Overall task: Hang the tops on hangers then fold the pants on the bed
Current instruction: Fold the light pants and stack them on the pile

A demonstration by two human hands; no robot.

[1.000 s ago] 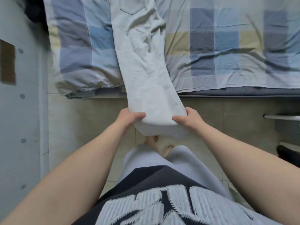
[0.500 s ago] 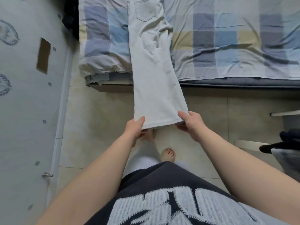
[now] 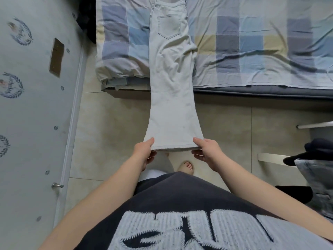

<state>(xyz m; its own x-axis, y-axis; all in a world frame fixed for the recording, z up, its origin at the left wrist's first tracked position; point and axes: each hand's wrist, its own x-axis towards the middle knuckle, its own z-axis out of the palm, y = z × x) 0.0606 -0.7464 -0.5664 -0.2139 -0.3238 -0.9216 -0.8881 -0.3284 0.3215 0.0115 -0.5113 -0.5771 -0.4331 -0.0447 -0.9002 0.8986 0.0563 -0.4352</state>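
Note:
Pale, almost white pants [image 3: 171, 83] lie folded lengthwise, one leg over the other. Their waist and back pocket rest on the bed [image 3: 252, 51], and the legs stretch off the bed edge over the floor toward me. My left hand [image 3: 145, 152] pinches the left corner of the hem. My right hand [image 3: 207, 150] grips the right corner. The legs hang taut and flat between bed and hands.
The bed has a blue, grey and yellow checked cover. A pale wall or door [image 3: 36, 105] with a small metal stopper [image 3: 57, 185] runs along the left. Dark clothes and denim [image 3: 315, 168] hang on a white rack at the right. Beige tiled floor [image 3: 108, 132] lies below.
Both hands have drawn the hem back toward me, so the rumpled pants are now stretched straight and smooth. More of the waist and pocket shows on the bed.

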